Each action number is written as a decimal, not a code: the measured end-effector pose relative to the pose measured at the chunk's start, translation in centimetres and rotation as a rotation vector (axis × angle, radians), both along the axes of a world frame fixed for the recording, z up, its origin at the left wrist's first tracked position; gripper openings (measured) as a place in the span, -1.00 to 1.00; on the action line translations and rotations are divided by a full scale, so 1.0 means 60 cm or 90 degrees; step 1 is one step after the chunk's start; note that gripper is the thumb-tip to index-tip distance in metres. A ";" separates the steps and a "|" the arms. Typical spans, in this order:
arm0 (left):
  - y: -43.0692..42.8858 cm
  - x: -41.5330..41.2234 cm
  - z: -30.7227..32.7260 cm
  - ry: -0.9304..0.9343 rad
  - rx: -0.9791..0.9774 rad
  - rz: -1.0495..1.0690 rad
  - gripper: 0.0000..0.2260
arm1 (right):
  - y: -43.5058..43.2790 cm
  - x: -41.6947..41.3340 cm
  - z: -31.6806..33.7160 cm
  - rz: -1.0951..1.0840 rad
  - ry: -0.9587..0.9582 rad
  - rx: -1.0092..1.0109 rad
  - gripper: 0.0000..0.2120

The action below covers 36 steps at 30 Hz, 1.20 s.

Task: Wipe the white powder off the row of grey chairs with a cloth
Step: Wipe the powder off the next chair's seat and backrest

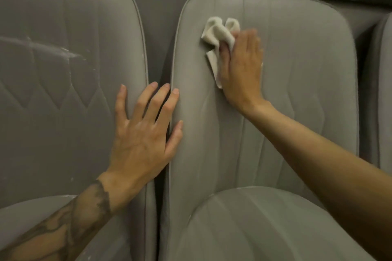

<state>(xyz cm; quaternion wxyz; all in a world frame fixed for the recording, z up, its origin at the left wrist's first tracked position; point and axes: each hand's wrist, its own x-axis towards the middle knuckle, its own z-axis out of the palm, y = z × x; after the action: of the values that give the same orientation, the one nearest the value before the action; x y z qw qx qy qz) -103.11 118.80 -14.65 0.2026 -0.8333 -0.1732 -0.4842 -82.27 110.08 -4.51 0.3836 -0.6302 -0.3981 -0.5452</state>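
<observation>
Cloth (220, 36), off-white and crumpled, is bunching out past the fingertips of the right hand (241, 65), whose fingers are curling over it and pressing it against the upper backrest of the middle grey chair (297, 101). The left hand (144, 131) is resting with fingers spread wide, bridging the gap between that chair and the left chair (53, 101), where white powder (70, 55) is streaking the fabric well left of the little finger. Three chairs are showing, the third (385, 91) only as a sliver, along with one cloth and two hands.
</observation>
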 end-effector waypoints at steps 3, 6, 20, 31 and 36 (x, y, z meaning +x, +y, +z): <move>-0.001 -0.001 0.000 0.000 0.005 0.001 -0.46 | -0.007 -0.020 -0.075 0.028 0.004 0.004 -0.72; -0.001 -0.001 0.000 -0.001 -0.004 -0.002 -0.46 | -0.052 -0.058 -0.249 0.130 0.043 -0.117 -0.77; -0.004 -0.003 0.000 0.003 -0.013 -0.002 -0.46 | -0.125 -0.042 -0.359 0.214 -0.065 -0.438 -0.86; -0.007 -0.001 0.001 0.002 -0.010 0.002 -0.47 | -0.153 -0.046 -0.339 0.209 -0.131 -0.586 -0.87; -0.005 -0.004 0.004 0.002 -0.008 0.004 -0.46 | -0.109 -0.012 -0.238 0.154 -0.035 -0.338 -0.77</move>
<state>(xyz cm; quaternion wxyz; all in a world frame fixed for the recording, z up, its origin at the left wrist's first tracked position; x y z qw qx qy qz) -103.36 118.50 -14.41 0.1994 -0.8346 -0.1784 -0.4816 -83.00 103.53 -18.78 0.2566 -0.6412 -0.6094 -0.3894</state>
